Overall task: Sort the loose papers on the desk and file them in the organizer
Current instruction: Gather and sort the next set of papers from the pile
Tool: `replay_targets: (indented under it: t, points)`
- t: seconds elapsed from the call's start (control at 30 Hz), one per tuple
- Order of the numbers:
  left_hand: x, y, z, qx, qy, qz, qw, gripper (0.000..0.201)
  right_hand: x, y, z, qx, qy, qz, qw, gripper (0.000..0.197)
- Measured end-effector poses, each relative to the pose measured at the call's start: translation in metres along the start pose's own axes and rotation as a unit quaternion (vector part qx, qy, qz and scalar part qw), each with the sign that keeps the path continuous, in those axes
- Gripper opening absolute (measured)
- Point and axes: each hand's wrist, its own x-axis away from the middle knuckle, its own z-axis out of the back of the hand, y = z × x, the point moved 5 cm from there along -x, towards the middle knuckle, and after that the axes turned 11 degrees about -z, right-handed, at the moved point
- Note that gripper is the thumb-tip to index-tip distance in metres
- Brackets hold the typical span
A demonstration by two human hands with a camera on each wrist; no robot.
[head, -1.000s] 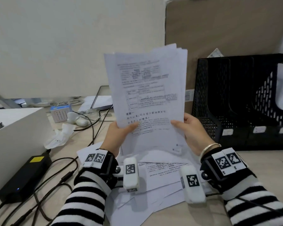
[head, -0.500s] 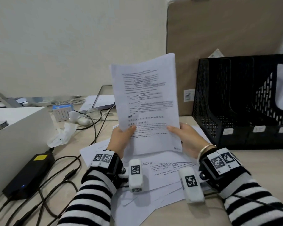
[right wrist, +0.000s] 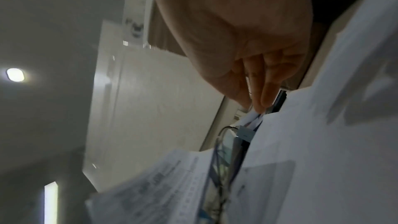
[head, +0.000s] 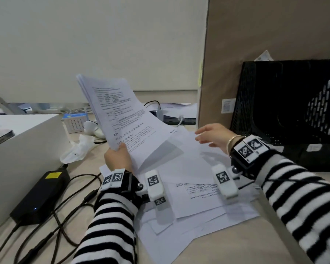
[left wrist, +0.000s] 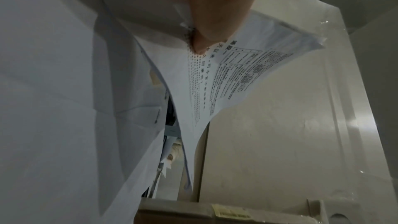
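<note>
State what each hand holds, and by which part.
The left hand pinches the stack of white printed papers at its bottom left corner. The right hand holds nothing; its fingers hover over loose sheets.

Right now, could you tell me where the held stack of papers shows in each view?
Head: held stack of papers, left of centre, raised in the left hand.
Left wrist: centre, under the thumb.
Right wrist: bottom, blurred.
Shared landmark: its printed tables.

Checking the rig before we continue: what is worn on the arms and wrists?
Both arms wear black-and-white striped sleeves. Each wrist carries a black strap with square black-and-white tags and a white tagged block. A gold bracelet and a thin black cable are on the right.
</note>
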Motion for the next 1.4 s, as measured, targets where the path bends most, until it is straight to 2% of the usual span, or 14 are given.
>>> replay_targets:
  t: [0.07, 0.2, 0.37, 0.53, 0.57, 0.63, 0.77, 0.83, 0.87, 0.97, 1.03, 1.17, 1.3, 1.4]
  points:
    - [-0.002, 0.0, 0.006, 0.011, 0.02, 0.003, 1.0, 0.034, -0.019, -0.018, -0.014, 0.177, -0.029, 0.024, 0.983, 0.026]
    - [-0.012, -0.006, 0.018, 0.028, 0.059, 0.015, 0.998, 0.037, -0.049, -0.035, -0.047, 0.419, -0.078, 0.045, 0.904, 0.048]
    - [-0.017, -0.011, 0.017, 0.059, 0.068, 0.034, 0.995, 0.032, -0.071, -0.038, -0.065, 0.503, -0.094, 0.012, 0.859, 0.083]
    - [-0.018, -0.014, 0.015, 0.093, 0.073, 0.048, 0.992, 0.029, -0.087, -0.036, -0.067, 0.54, -0.082, -0.008, 0.838, 0.081]
    - [-0.016, -0.013, 0.014, 0.102, 0.07, 0.052, 0.991, 0.029, -0.09, -0.035, -0.066, 0.527, -0.08, -0.009, 0.846, 0.074]
    - [-0.014, -0.011, 0.012, 0.12, 0.058, 0.055, 0.99, 0.029, -0.094, -0.036, -0.065, 0.519, -0.049, -0.002, 0.854, 0.036]
    - [-0.013, -0.007, 0.01, 0.131, 0.021, 0.048, 0.99, 0.03, -0.095, -0.061, -0.04, 0.46, 0.13, 0.034, 0.878, 0.013]
    - [-0.012, -0.006, 0.007, 0.127, -0.005, 0.055, 0.99, 0.029, -0.085, -0.077, -0.005, 0.281, 0.256, 0.052, 0.924, 0.012]
    - [-0.01, -0.004, 0.005, 0.131, -0.024, 0.063, 0.989, 0.028, -0.073, -0.083, 0.013, 0.177, 0.313, 0.07, 0.931, 0.015]
    - [-0.004, -0.001, -0.005, 0.123, -0.097, 0.08, 0.984, 0.021, -0.03, -0.1, 0.06, -0.041, 0.404, 0.148, 0.902, 0.024]
    - [0.0, 0.001, -0.01, 0.127, -0.13, 0.074, 0.981, 0.021, -0.009, -0.105, 0.075, -0.125, 0.389, 0.205, 0.89, 0.026]
    - [0.021, 0.016, -0.015, 0.122, -0.193, 0.084, 0.97, 0.031, 0.031, -0.088, 0.073, -0.292, 0.222, 0.258, 0.894, 0.018]
    - [0.031, 0.022, -0.02, 0.099, -0.244, 0.115, 0.958, 0.035, 0.057, -0.038, 0.044, -0.243, 0.059, 0.216, 0.944, 0.03]
    - [0.039, 0.026, -0.023, 0.095, -0.277, 0.126, 0.948, 0.042, 0.045, 0.006, 0.034, -0.188, 0.024, 0.156, 0.969, 0.029]
